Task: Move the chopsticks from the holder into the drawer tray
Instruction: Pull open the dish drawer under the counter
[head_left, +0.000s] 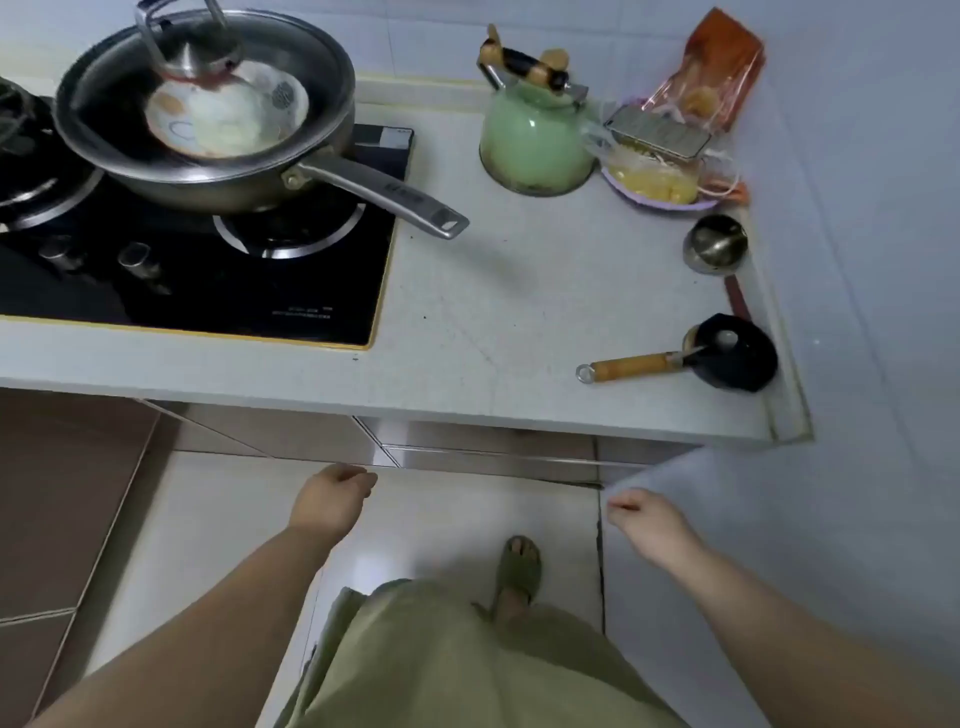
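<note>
Though the task concerns chopsticks, neither they, their holder nor any tray shows in this view; where they are I cannot tell. The person stands at the counter (467, 322), both hands low near the drawer fronts (488, 457) beneath its edge. The left hand (332, 499) is loosely curled, fingers bent under, holding nothing, its knuckles just beside the metal strip along the drawer front. The right hand (644, 519) is also half-closed and empty, near the wall corner, apart from the drawers.

My guess is that a drawer is about to be opened, since all fronts look closed. Risks from here: the hands are bunched at the lip, so a finger could slip off the thin edge or get pinched. The pan (208, 130) on the stove (197, 280) has its handle (379, 197) reaching out over the counter, so a rising arm might knock it. A foot (519, 566) stands close under the drawers, so a drawer pulled hard could come against the legs.
</note>
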